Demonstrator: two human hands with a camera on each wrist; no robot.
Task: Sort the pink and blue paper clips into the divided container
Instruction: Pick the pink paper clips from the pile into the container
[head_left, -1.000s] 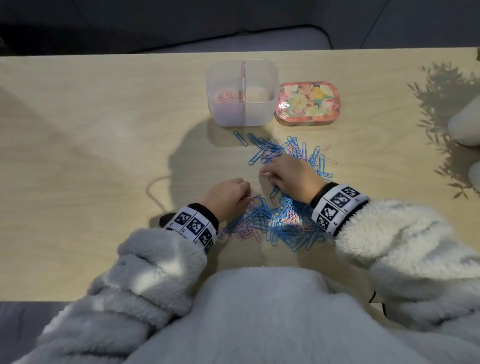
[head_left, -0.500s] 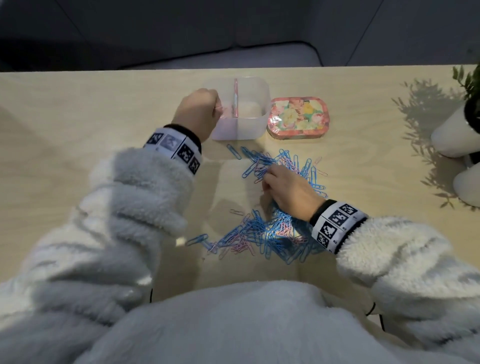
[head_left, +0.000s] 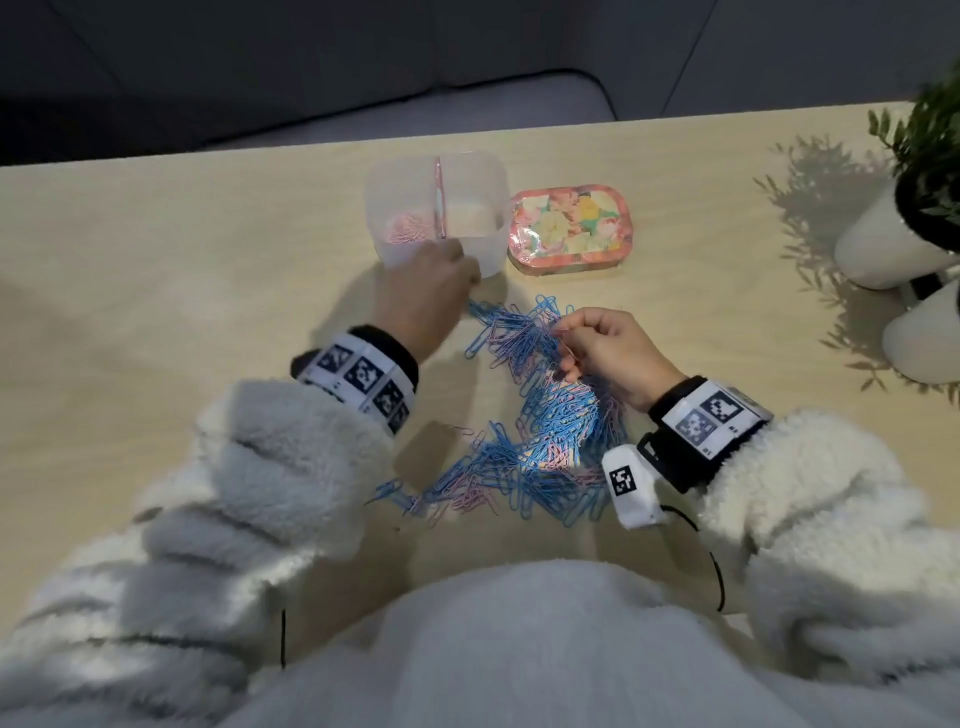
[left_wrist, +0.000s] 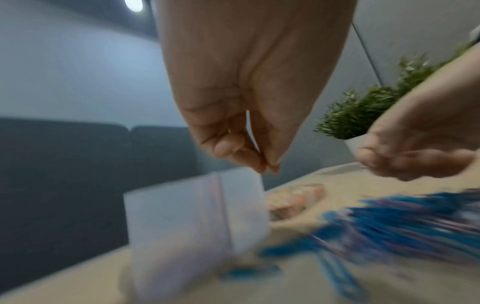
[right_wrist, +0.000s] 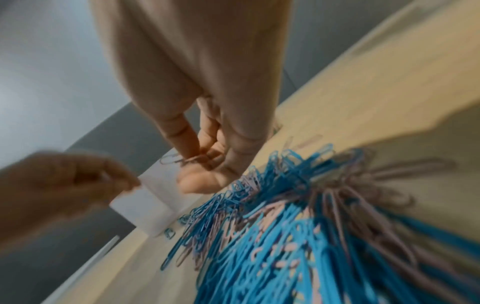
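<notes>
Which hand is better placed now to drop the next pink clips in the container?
Right, probably. The right hand already pinches pink clips above the pile. The left hand is nearer the container, but its pinched fingertips show no clip.

Pale wood table (head_left: 156, 291) — divided container (head_left: 483, 260) and floral tin (head_left: 569, 228) far centre, paper clips (head_left: 540, 441) near, white pots (head_left: 883, 249) right.

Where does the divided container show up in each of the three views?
Head: container at top centre, beyond the left hand.
Left wrist: lower centre, blurred, under the fingertips.
Right wrist: small, lower left, behind the left hand.
Shared landmark: the clip pile, beside it in all three.
</notes>
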